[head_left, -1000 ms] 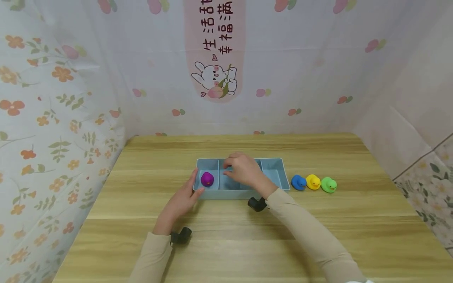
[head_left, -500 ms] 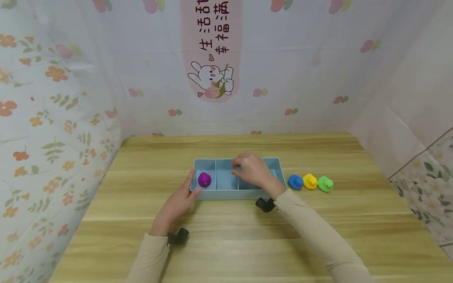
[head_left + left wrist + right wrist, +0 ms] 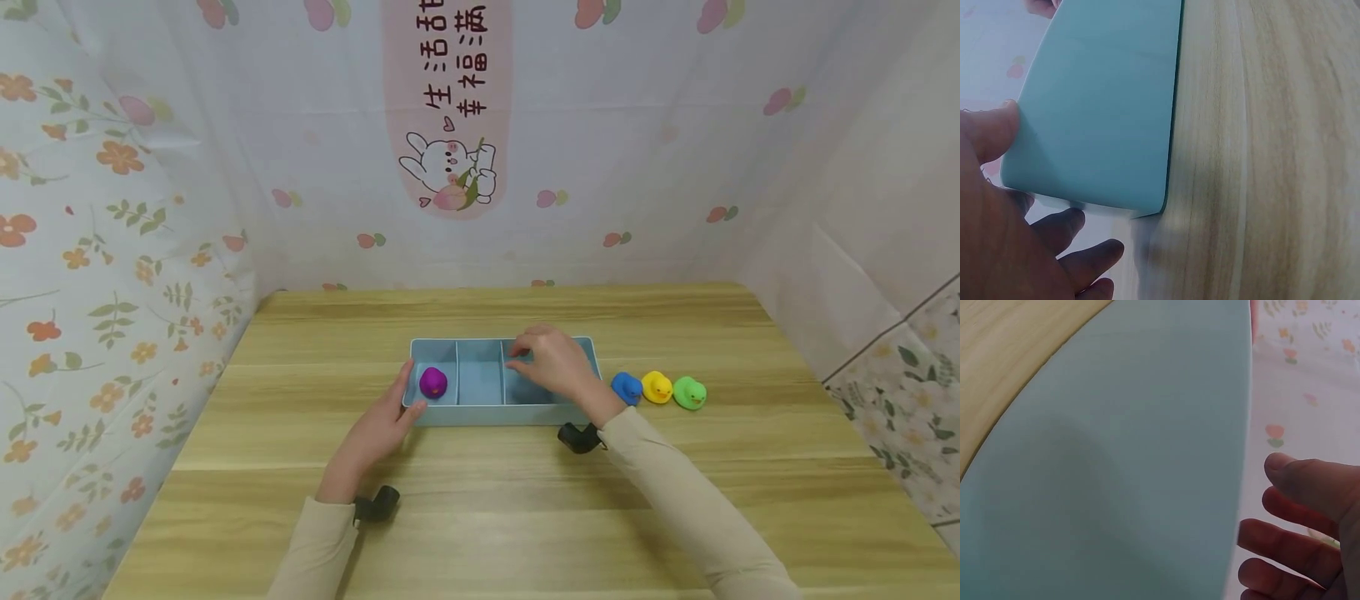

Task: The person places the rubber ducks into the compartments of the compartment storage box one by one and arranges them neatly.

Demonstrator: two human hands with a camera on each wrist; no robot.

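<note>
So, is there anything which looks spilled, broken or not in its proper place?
No, nothing stands out. The tray shows no visible damage, and the purple duck sits in its leftmost compartment. The blue duck, yellow duck and green duck stand in a row on the table, right of the tray.

Pale-blue tray point(image 3: 480, 416), flower-patterned white cloth point(image 3: 112, 275)

Pretty soft, even light here, the bench point(image 3: 480, 517) has a pale sheen plus faint shadows. Wrist shots look kinda hazy, left hand point(image 3: 1007, 231) mostly dark.
</note>
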